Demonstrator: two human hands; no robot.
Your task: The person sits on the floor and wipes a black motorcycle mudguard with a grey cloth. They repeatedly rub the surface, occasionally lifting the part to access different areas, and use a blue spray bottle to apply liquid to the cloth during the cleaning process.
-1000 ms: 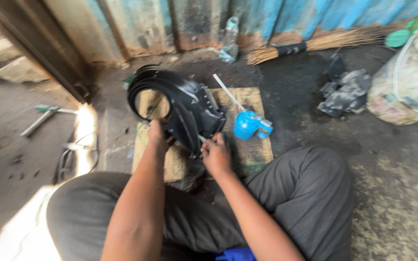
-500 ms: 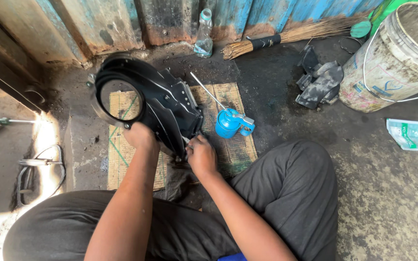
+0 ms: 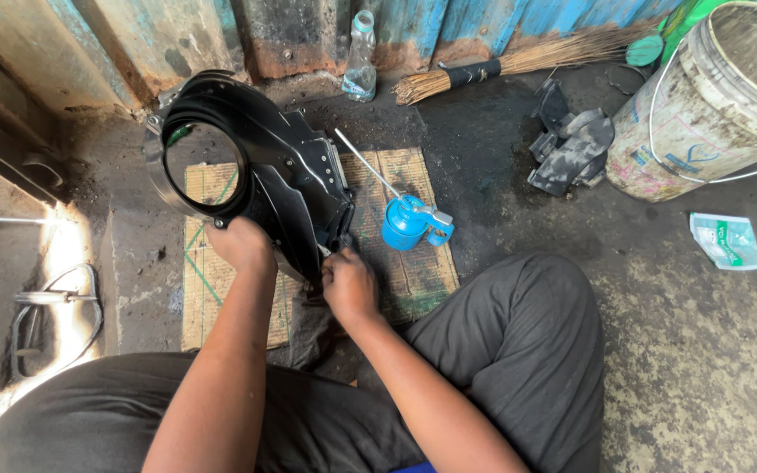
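Note:
A large black plastic cover with a round opening stands tilted on a woven mat. My left hand grips its lower rim just under the round opening. My right hand is closed at the cover's lower right edge, fingers curled around a small part I cannot make out. A blue oil can with a long thin spout lies on the mat just right of my right hand.
A dirty white bucket stands at the upper right, with black parts beside it. A broom and a plastic bottle lie by the blue metal wall. A small packet lies on the floor at right.
The view has swung left and down, so everything sits further right and lower in frame. Both hands keep their hold on the black cover, which has tilted slightly more upright.

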